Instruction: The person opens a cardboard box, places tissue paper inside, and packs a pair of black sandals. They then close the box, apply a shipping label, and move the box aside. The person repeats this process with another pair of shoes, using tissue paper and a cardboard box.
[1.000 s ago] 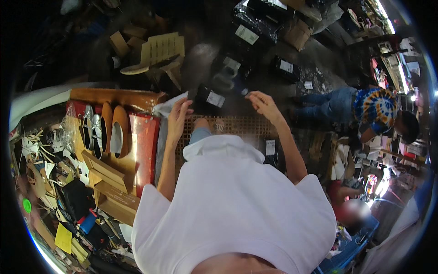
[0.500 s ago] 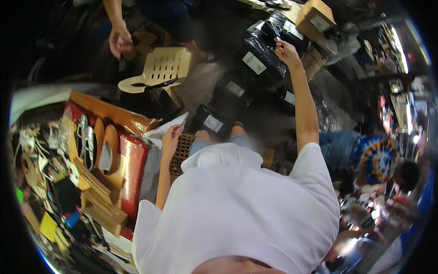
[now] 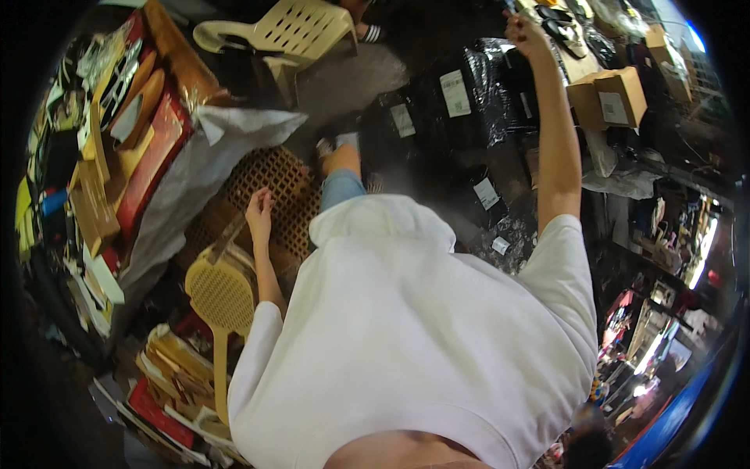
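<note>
My left hand [image 3: 260,211] hangs beside my body with its fingers loosely bent and apart. It holds nothing that I can see, and a brown lattice-woven seat [image 3: 269,184] lies below it. My right arm reaches far forward, and my right hand [image 3: 525,35] is closed at the far end of it. What its fingers hold is too small and blurred to make out. Just right of that hand, a pair of dark sandals [image 3: 566,31] rests on a pale surface. Black plastic-wrapped parcels [image 3: 496,94] with white labels lie below and left of my right hand.
A cream plastic chair [image 3: 293,31] stands ahead, near another person's foot [image 3: 369,33]. On the left, a red-edged table [image 3: 152,156] carries brown shoes [image 3: 141,109] and clutter, with a grey sheet [image 3: 211,168] hanging off it. A cardboard box [image 3: 609,98] sits at right. A yellow chair [image 3: 223,293] is behind my left arm.
My view has turned rightward, and the table and chair have shifted left. My right hand now reaches beside the sandals. My left hand is away from the pale sheet's corner, over the woven seat.
</note>
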The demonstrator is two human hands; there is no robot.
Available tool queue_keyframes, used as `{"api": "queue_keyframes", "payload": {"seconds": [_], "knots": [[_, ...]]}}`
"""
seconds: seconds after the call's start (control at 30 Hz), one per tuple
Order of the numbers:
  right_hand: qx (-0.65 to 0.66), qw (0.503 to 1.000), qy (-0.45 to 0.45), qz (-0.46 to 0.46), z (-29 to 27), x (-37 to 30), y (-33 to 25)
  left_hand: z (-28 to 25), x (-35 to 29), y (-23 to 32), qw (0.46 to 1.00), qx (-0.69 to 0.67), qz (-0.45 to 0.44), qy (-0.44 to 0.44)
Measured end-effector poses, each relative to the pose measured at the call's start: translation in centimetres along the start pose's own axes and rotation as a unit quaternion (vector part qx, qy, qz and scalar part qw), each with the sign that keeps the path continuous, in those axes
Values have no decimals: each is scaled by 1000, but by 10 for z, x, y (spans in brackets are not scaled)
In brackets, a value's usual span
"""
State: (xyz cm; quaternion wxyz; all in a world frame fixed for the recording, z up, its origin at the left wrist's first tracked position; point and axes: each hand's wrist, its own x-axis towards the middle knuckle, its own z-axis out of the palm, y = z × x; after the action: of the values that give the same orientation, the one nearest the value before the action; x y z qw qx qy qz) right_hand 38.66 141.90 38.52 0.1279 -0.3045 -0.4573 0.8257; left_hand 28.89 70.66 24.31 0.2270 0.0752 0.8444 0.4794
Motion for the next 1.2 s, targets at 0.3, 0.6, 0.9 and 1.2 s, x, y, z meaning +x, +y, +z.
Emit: {"api": "queue_keyframes", "payload": {"seconds": [0.3, 0.6, 0.9, 1.2], "knots": [[64, 993, -29, -96, -2, 25, -25, 31, -62, -16, 992, 92, -82, -41], [190, 977, 82, 54, 2, -32, 162, -70, 71, 50, 906, 268, 212, 251], [345, 882, 295, 126, 37, -145, 355, -105, 229, 50, 803, 502, 315, 62], [191, 817, 480, 256, 105, -256, 452, -117, 246, 39, 791, 477, 380, 40]]}}
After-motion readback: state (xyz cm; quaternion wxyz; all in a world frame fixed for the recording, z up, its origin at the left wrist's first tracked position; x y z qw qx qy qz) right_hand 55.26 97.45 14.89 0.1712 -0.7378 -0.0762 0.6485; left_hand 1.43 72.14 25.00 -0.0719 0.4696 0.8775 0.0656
